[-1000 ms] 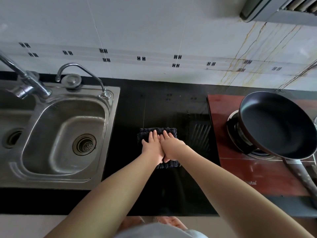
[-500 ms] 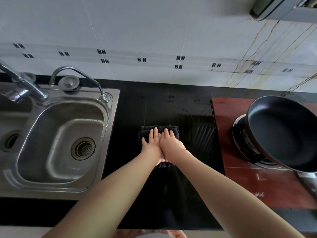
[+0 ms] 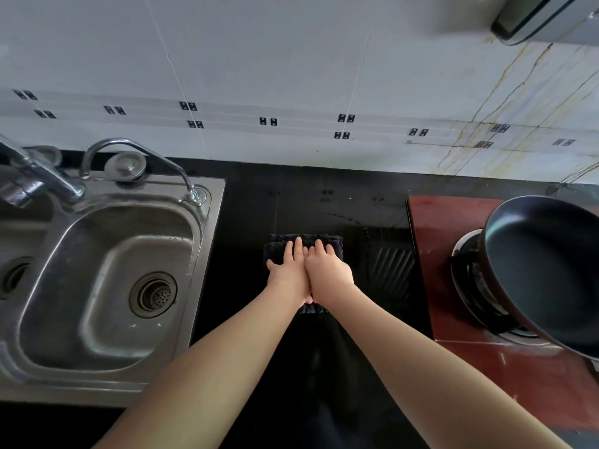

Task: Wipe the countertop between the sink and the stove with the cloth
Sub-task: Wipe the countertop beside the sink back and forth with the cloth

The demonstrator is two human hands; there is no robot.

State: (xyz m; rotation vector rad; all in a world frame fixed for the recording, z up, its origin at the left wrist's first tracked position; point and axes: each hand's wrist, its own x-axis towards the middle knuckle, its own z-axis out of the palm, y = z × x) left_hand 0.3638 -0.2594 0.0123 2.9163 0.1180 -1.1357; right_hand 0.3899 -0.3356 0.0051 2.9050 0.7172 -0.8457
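- since the earlier frames both hands and the cloth [image 3: 303, 243] have crept a little toward the back wall, away from the counter's front edge; the pair stays side by side on it as before.
- left hand [image 3: 289, 273] lies flat and spread, palm down on the cloth, fingers pointing at the wall; it presses rather than grasps.
- right hand [image 3: 328, 272] does the same just beside it, thumbs-side edges touching (nothing is pinched or curled around in either hand).
- cloth sits on the black countertop [image 3: 246, 228], roughly midway between the sink [image 3: 207, 222] and the stove [image 3: 421, 254], clear of both; its far edge shows past the fingertips and a bit of its near edge shows under the wrists.
- handling, as a judgement: it looks like a thick, nubbly, folded textile, so soft and light, with no stiffness of its own. it will bunch or unfold if pushed from one corner, and should slide easily over the glossy counter.
- best hold is likely the one in use: flat palms over the middle, weight spread, so the fold stays put while it glides. lifting it would call for pinching a folded edge.
- nothing fragile in the cloth itself; the frying pan [image 3: 544, 270] resting on the burner overhangs toward the counter side, so a wide sweep to the right could nudge it.
- strips beside the sink rim and along the stove edge look not yet covered, though dark on dark makes that hard to tell.
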